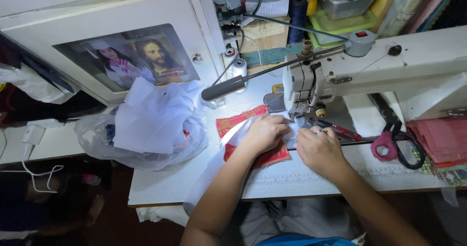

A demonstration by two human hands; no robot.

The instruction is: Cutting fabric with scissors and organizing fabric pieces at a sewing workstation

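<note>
Pressing flat with my left hand [265,131], I pin the white cloth [233,136] over the red patterned fabric [228,124] on the table [165,178], fingers together and curled down on it. My right hand [318,146] lies just beside, at three o'clock of the left, its grip pinched on the cloth edge under the needle of the sewing machine [369,68]. Small red clippers [340,129] rest just past my right knuckles. Pink-handled scissors [396,146] lie farther off at three o'clock. At nine o'clock sits a plastic bag [146,139] stuffed with white cloth pieces. A lamp [224,87] shines at twelve o'clock of my left hand.
</note>
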